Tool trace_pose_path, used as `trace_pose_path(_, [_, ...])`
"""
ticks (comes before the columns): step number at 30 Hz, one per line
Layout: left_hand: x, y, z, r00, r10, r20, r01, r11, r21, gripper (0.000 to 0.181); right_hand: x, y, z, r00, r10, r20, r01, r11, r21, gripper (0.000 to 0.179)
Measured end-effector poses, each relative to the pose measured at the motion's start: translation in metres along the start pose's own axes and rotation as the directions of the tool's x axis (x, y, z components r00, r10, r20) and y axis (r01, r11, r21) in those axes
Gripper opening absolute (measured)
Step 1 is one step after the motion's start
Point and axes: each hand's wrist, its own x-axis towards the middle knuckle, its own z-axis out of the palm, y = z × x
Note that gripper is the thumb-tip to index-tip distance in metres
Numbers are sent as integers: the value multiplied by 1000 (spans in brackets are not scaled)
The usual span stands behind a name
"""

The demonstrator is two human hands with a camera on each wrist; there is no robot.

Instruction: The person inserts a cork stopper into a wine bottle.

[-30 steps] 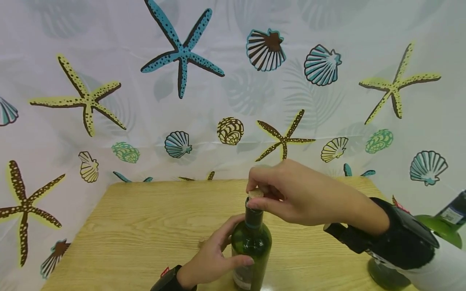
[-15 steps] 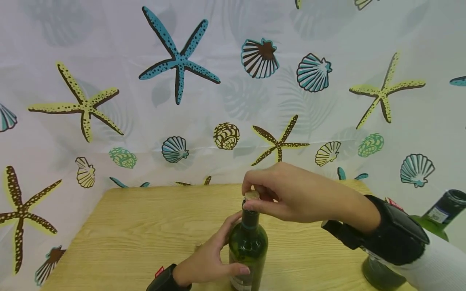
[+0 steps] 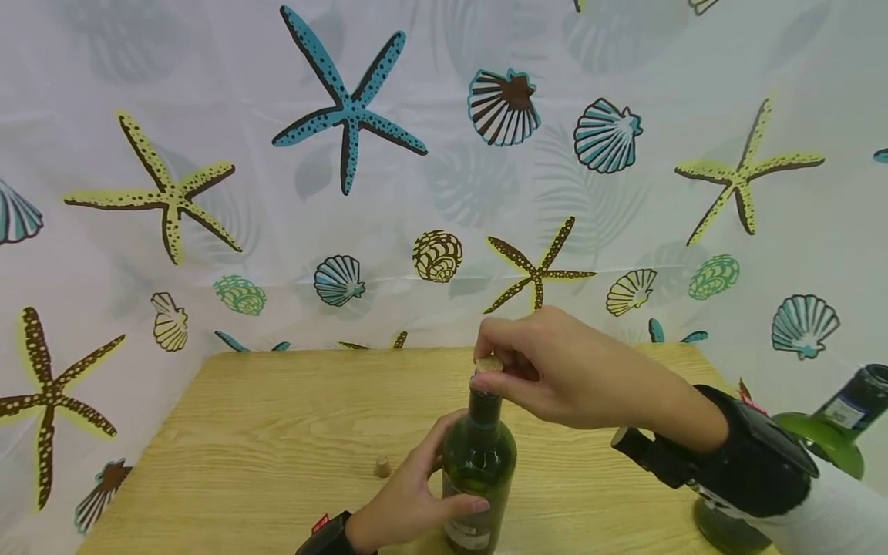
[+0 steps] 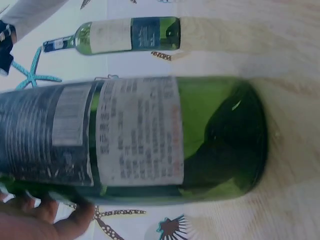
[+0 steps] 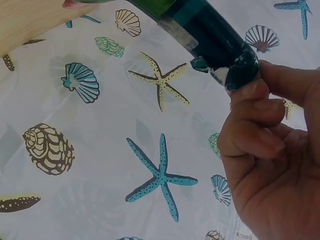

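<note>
A green glass wine bottle stands upright on the wooden table. Around its body curls my left hand, thumb on the near side. My right hand pinches a cork at the bottle's mouth, thumb and forefinger on either side. How deep the cork sits is hidden by the fingers. In the right wrist view, torn dark foil wraps the neck just under the fingertips. Printed labels cover the bottle's side in the left wrist view.
Another small cork stands on the table left of the bottle, close to my left hand. A second green wine bottle stands at the right, partly behind my right forearm. A patterned cloth hangs behind the table.
Both hands keep their hold on the bottle and its cork. The head view has shifted slightly, and the small cork on the table shows more fully beside my left hand.
</note>
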Motion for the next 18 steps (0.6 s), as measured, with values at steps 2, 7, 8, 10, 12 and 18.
trace_pose_path(2, [-1, 0, 4, 1000, 4, -30, -3, 1000, 26, 75, -1, -2, 1, 1000, 17, -18, -17, 1000, -8, 8])
trace_pose_path(7, [-2, 1, 8, 997, 4, -79, 1, 998, 62, 76, -5, -3, 4, 998, 54, -34, -54, 999, -4, 8])
trace_pose_path(8, [-2, 1, 8, 996, 5, -87, 1, 998, 66, 77, -6, -3, 6, 997, 64, -38, -64, 998, 5, 12])
trace_pose_path(10, [-4, 1, 9, 994, 13, -106, -3, 995, 95, 82, -11, -3, 10, 993, 94, -64, -93, 996, 14, 25])
trace_pose_path(12, [-7, 3, 10, 990, 10, -138, 8, 991, 130, 87, -20, -3, 16, 983, 146, -112, -144, 989, 27, 40])
trace_pose_path(18, [-14, 17, 13, 963, 150, -223, -59, 928, 367, 90, -62, 5, 56, 936, 282, -212, -261, 958, 120, 71])
